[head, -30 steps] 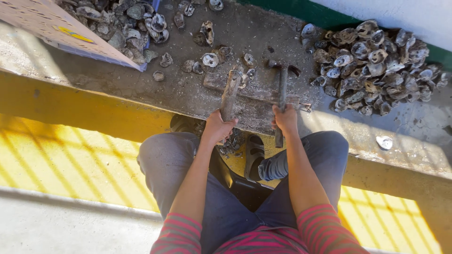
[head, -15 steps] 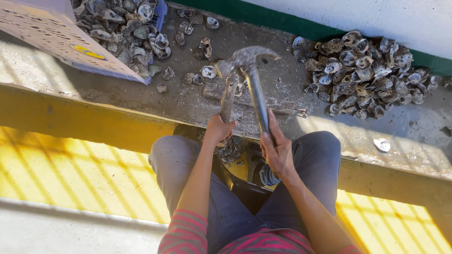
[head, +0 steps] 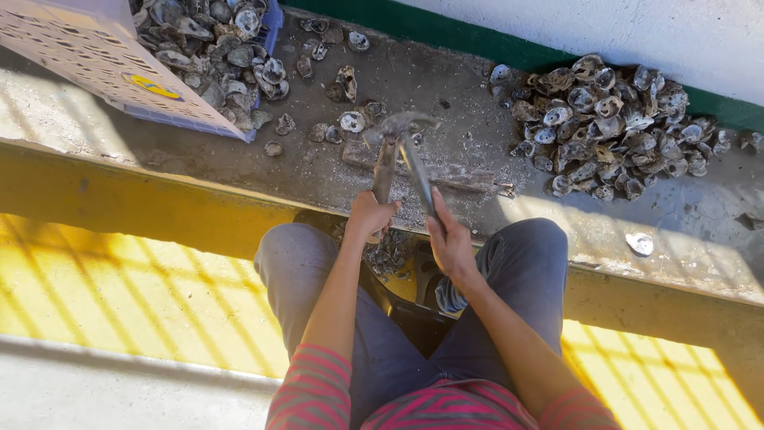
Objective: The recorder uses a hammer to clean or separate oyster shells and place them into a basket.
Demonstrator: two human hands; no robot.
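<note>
My right hand [head: 450,241] grips the handle of a hammer [head: 414,151], whose metal head is up above the concrete ledge [head: 477,159]. Beside it, my left hand [head: 371,215] is closed around a long, narrow, crusted piece [head: 385,166] that stands on the ledge just under the hammer head. I cannot tell whether this piece is a shell cluster or a tool. Loose oyster shells [head: 350,121] lie just beyond it.
A white perforated crate [head: 95,64] tipped at the top left spills oyster shells [head: 215,56]. A second heap of shells [head: 613,127] sits at the right against a white and green wall [head: 605,32]. One lone shell [head: 640,243] lies near the ledge's edge. Yellow floor lies below.
The hammer swung from lying upright near the ledge to raised and angled left over the piece in my left hand. My left hand stayed in place.
</note>
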